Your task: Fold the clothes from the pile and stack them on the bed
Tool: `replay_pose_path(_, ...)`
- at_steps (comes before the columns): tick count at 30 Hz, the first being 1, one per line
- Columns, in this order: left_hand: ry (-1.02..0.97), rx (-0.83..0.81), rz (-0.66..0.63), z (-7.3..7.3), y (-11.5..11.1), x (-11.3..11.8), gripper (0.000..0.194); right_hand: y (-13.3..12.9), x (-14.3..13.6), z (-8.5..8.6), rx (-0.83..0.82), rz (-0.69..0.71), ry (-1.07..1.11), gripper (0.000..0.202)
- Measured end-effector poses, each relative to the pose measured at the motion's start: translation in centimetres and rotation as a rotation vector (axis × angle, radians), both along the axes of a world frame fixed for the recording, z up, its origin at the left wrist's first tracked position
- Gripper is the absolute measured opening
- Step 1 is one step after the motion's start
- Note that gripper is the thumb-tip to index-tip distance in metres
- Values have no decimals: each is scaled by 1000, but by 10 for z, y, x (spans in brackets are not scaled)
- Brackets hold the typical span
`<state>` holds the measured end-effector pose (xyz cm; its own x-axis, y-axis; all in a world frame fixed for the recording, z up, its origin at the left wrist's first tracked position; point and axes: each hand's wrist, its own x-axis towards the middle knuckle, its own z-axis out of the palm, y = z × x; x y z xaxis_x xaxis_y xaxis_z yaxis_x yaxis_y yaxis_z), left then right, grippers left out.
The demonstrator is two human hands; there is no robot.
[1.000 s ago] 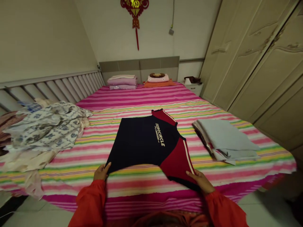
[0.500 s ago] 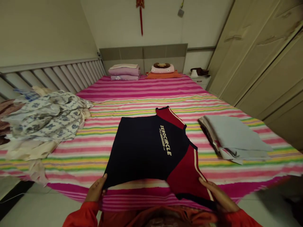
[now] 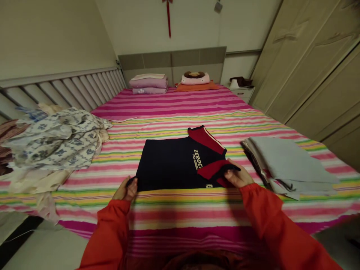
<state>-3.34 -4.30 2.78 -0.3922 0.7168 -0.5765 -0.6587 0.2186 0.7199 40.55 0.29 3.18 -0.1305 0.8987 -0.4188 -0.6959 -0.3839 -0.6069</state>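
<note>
A dark navy T-shirt point(image 3: 168, 161) with red sleeves and pale lettering lies sideways on the striped bedspread point(image 3: 174, 210). Its near side is folded over toward the middle, with the near red sleeve lying across the chest and covering part of the lettering. My left hand point(image 3: 127, 189) grips the shirt's hem corner at the left. At the right, my right hand point(image 3: 238, 175) holds the folded sleeve and shoulder near the neckline. The far sleeve is spread out flat.
Rumpled clothes point(image 3: 59, 138) lie at the left. A folded grey stack point(image 3: 292, 165) is right of my right hand. Folded purple bedding point(image 3: 149, 83) and an orange item point(image 3: 197, 87) under a pink one sit by the headboard point(image 3: 197, 62).
Both hands have moved away from my body, bringing the near edge and near sleeve of the shirt over onto its front. Part of the lettering is now covered.
</note>
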Motion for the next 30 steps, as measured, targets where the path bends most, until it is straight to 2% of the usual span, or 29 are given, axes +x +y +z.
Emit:
replay_pose_path(6,58,4,3,-1,33,8,12,52,-6,-13,51,-48,-15,11)
replay_pose_path(9,144,-2,-14,-8,43,11,19,58,-12,-18,77,-68,-36,17)
replay_pose_path(11,244,-8,7,-18,45,18,22,52,-21,-24,168,-90,-207,25)
replay_pose_path(13,517,58,-37,-33,41,35,18,37,-35,-35,283,-114,-463,28)
replay_pose_path(14,710,141,-107,-42,38,46,15,27,-44,-41,329,-120,-580,28)
replay_pose_path(17,1294,520,-448,-70,30,87,18,0,-71,-56,389,-100,-717,25)
replay_pose_path(19,1502,676,-604,-83,28,112,20,-7,-83,-59,481,-38,-888,26)
replay_pose_path(20,1583,691,-651,-87,28,121,22,-6,-86,-58,549,11,-1009,25)
replay_pose_path(22,1718,604,-708,-89,30,133,26,4,-88,-51,692,130,-1260,27)
replay_pose_path(24,1815,423,-716,-85,32,135,34,15,-85,-43,773,216,-1434,39)
replay_pose_path(28,1886,53,-615,-76,31,137,43,16,-88,-41,776,262,-1708,47)
replay_pose_path(30,1898,53,-659,-76,28,149,45,6,-93,-47,741,294,-1826,47)
